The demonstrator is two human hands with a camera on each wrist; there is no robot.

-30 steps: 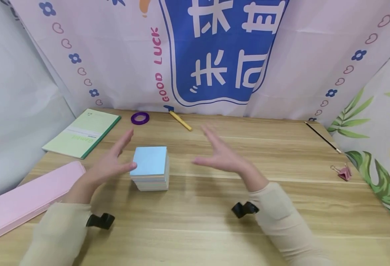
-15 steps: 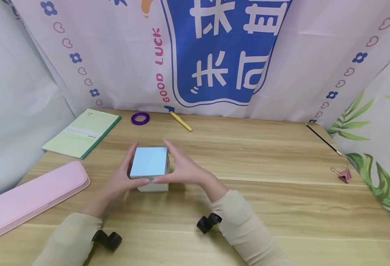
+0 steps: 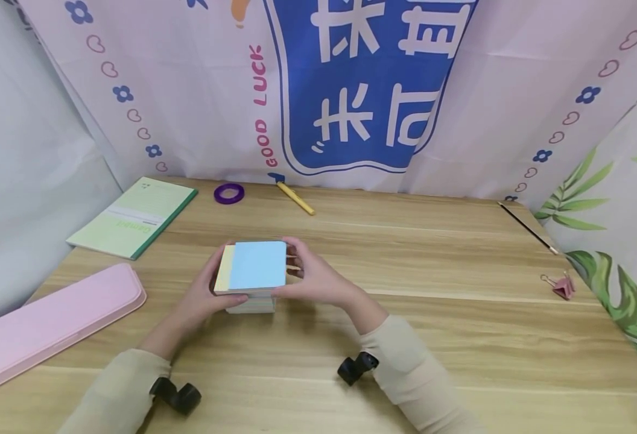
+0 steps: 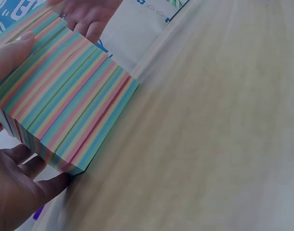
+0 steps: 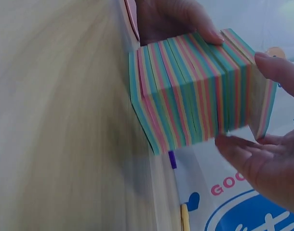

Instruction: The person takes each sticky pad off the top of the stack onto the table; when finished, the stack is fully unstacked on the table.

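A cube of pastel sticky notes point(image 3: 256, 265) with a blue top sheet stands at the middle of the wooden table point(image 3: 459, 337). My left hand point(image 3: 210, 289) grips its left side, thumb at the front. My right hand point(image 3: 297, 271) pinches the upper part of the block, which sits shifted right and bares a yellow sheet point(image 3: 223, 268) along its left edge. The right wrist view shows the striped block point(image 5: 185, 96) split near its top, with the right hand's fingers point(image 5: 267, 163) around the separated layer. In the left wrist view the left thumb point(image 4: 9, 53) presses the striped side point(image 4: 70, 110).
A green notebook point(image 3: 134, 217) and a pink case point(image 3: 52, 322) lie at the left. A purple tape ring point(image 3: 228, 193) and a yellow pen point(image 3: 295, 197) lie by the back wall. At the right are a thin dark stick point(image 3: 527, 225) and a pink binder clip point(image 3: 560, 282).
Both hands came in from apart and closed on the note block. Its upper part has since slid right, uncovering a yellow sheet.
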